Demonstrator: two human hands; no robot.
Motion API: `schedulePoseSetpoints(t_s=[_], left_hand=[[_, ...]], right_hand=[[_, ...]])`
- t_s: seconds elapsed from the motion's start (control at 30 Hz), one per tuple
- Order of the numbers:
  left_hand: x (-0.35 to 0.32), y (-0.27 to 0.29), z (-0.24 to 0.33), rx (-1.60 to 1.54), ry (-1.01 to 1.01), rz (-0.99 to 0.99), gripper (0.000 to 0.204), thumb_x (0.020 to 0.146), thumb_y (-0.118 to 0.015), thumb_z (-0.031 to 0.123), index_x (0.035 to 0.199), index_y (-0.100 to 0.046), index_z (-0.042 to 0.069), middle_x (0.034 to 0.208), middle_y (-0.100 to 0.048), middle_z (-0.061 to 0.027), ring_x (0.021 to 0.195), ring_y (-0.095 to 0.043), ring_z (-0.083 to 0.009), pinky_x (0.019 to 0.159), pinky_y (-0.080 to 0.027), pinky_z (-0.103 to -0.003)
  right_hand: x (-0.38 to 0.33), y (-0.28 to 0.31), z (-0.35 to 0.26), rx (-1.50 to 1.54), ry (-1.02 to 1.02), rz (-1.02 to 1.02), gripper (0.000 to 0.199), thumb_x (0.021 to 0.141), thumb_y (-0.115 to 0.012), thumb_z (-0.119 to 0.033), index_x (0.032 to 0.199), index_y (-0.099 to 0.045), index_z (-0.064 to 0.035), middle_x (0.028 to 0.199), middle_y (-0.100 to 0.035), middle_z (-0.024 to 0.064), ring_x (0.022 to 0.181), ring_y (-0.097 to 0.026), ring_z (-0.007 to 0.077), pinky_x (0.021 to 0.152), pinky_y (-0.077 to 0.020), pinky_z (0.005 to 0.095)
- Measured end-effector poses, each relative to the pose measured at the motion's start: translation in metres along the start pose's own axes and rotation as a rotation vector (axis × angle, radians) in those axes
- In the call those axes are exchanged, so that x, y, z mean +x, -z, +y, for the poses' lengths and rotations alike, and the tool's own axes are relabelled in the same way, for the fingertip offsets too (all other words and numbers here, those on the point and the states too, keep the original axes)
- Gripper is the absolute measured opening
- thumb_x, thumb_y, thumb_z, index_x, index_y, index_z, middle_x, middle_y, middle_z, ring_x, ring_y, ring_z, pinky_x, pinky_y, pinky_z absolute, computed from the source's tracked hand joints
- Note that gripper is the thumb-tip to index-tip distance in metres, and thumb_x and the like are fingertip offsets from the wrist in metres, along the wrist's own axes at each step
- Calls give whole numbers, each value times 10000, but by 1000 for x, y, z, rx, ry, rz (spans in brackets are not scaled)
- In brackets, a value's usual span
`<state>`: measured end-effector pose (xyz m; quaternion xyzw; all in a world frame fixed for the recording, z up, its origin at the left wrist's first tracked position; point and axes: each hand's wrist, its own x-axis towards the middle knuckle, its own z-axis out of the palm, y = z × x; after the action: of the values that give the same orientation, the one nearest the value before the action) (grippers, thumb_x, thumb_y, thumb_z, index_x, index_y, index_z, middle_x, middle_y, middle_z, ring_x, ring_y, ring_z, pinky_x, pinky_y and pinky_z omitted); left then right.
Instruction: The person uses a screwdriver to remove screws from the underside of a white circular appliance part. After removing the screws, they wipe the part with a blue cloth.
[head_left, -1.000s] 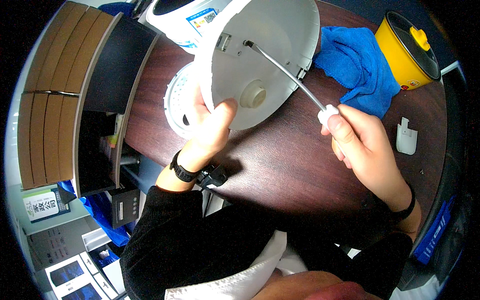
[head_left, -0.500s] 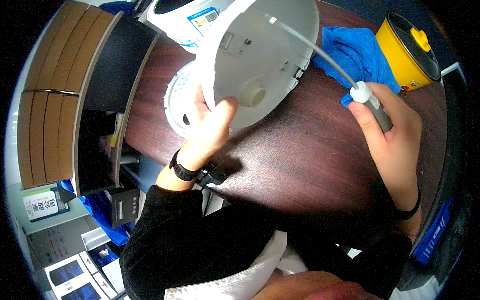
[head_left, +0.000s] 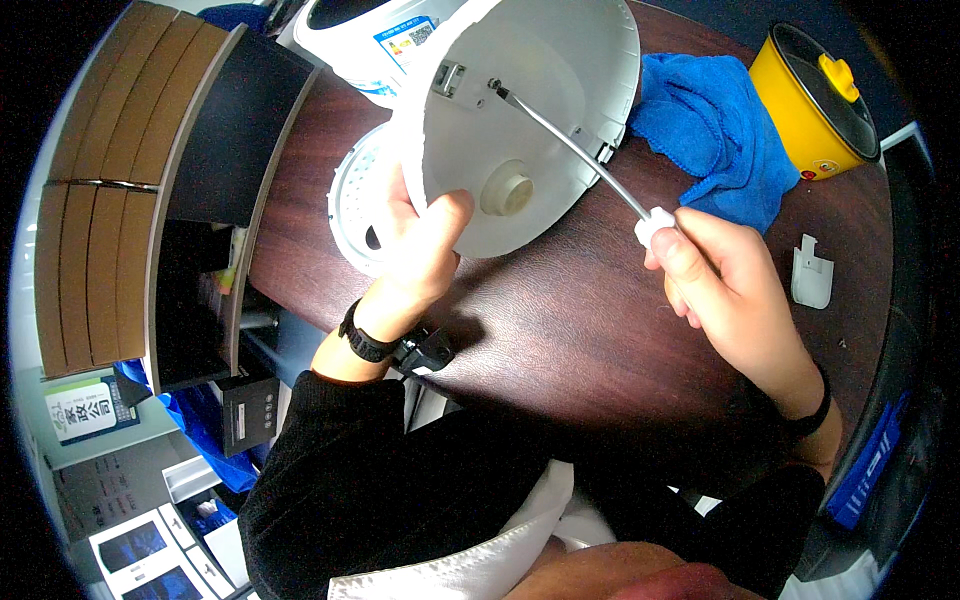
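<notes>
While left fingers [head_left: 448,220] pinch smooth, curved white plastic shell [head_left: 510,142], right fingers [head_left: 680,254] grip slim, metal-shafted screwdriver [head_left: 580,153]

A cloth [head_left: 705,140] lies between cover [head_left: 512,140] and container [head_left: 793,115].

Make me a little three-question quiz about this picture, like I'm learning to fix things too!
1. Which hand is holding the screwdriver?
2. True or false: the blue cloth lies beside the yellow container.
3. What is the left hand gripping?
A) the yellow container
B) the edge of the white round cover
C) the blue cloth

Key:
1. The right hand.
2. True.
3. B.
</notes>
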<state>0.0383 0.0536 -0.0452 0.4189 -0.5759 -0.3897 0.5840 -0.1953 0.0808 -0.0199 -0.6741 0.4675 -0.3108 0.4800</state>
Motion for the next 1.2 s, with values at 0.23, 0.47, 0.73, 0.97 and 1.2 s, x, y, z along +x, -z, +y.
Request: schedulePoseSetpoints(t_s=[0.23, 0.47, 0.73, 0.97, 1.2], left_hand=[[1, -1, -2, 4, 3, -13, 578, 592, -504, 117, 1141, -409, -36, 991, -508, -131, 896, -512, -215, 777, -441, -320], [-2, 2, 0, -3, -42, -32, 510, 608, -503, 61, 1106, -439, -28, 959, -506, -85, 873, -492, -163, 773, -418, -291], [-1, 7, -14, 161, -218, -57, 654, 615, -566, 120, 1216, -367, -41, 1052, -507, -118, 956, -496, -194, 816, -419, -316], [0, 4, -6, 177, -122, -100, 717, 610, -497, 61, 1291, -295, -37, 1203, -430, -155, 1102, -412, -231, 933, -325, -340], [-1, 3, -8, 35, -61, -64, 585, 616, -528, 96, 1171, -387, -26, 1035, -495, -133, 931, -508, -220, 805, -441, -329]], right_hand=[[-2, 1, -2, -53, -20, 18, 368, 882, -504, -259, 666, -424, 28, 545, -322, 152, 483, -309, 154, 460, -296, 323], [-1, 0, -5, -140, 29, 54, 312, 848, -547, -253, 695, -470, 7, 588, -470, 187, 506, -496, 268, 476, -359, 338], [-7, 3, -5, -551, 161, 260, 228, 772, -628, -281, 777, -551, -66, 605, -532, 144, 566, -543, 321, 484, -397, 387], [-3, 21, -11, -1166, 310, 520, 283, 675, -702, -231, 896, -592, -93, 750, -511, 85, 690, -538, 267, 585, -416, 338], [-1, 25, -9, -859, 411, 482, 195, 745, -666, -196, 860, -592, -56, 653, -509, 61, 569, -505, 189, 526, -391, 298]])
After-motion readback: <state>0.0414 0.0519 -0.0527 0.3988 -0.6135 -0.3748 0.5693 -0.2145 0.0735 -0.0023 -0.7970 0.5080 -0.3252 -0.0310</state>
